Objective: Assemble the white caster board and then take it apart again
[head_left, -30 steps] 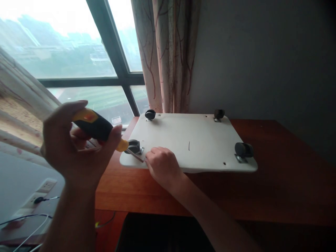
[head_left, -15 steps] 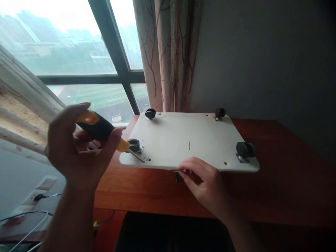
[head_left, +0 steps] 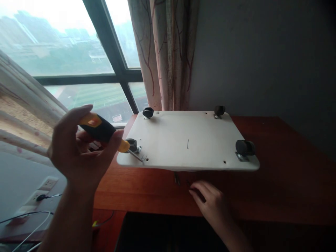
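My left hand (head_left: 81,150) is wrapped round the yellow and black handle of a screwdriver (head_left: 101,128), whose metal tip points at the near left part of a white board (head_left: 173,136). Black casters sit at the board's corners, one near left (head_left: 131,145), one near right (head_left: 244,148). Below the board's front edge, my right hand (head_left: 210,197) has its thumb and fingertips pinched together over the table; a small dark thing may be at the fingertips, too faint to make out. Small metal pieces (head_left: 177,178) lie left of that hand.
The board rests on a reddish wooden table (head_left: 283,157). A dark chair (head_left: 170,232) stands at the table's front. Behind are a curtain (head_left: 168,52) and a window; wall sockets (head_left: 48,183) with cables are at the lower left.
My right hand has moved from the board's front edge down and to the right, over the table. My left hand still grips the screwdriver, with little movement.
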Motion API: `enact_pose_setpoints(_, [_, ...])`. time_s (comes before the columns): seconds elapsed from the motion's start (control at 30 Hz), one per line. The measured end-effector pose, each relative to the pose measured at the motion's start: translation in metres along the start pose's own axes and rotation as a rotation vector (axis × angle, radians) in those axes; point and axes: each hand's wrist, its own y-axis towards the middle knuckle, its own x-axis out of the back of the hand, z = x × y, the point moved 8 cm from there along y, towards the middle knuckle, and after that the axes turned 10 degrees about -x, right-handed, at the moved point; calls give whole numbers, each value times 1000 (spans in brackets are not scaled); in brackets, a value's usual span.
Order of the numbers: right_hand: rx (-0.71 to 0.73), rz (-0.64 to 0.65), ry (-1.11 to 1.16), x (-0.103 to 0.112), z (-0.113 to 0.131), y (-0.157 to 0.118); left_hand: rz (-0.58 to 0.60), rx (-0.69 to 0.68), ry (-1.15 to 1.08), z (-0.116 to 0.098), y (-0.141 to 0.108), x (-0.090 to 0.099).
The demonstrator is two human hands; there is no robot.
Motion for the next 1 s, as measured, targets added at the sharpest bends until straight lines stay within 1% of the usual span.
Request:
enact_pose_setpoints(0.13, [4,-1,-38,-13,2,0,3,-14,-9,2,-1,0])
enact_pose_setpoints(0.3, [-20,56,-73,-27,6,4,8,-89,14,-1,0,-1])
enact_pose_setpoints(0.43, [-33,72,-77,-33,8,7,31,-45,10,-1,0,-3])
enact_pose_setpoints(0.67, [-67,85,-21,-34,4,6,38,24,2,1,-1,-5])
enact_pose_setpoints(0.77, [-69,94,-5,-32,3,5,26,59,-14,4,1,-7])
enact_pose_setpoints(0.83, [-58,76,6,-29,3,4,8,67,-21,6,3,-10])
enact_pose_setpoints(0.93, [-35,29,27,-23,3,3,-25,102,-27,12,8,-18])
enact_pose_setpoints(1.0, [-14,-4,30,-19,1,4,-25,131,-32,17,15,-29])
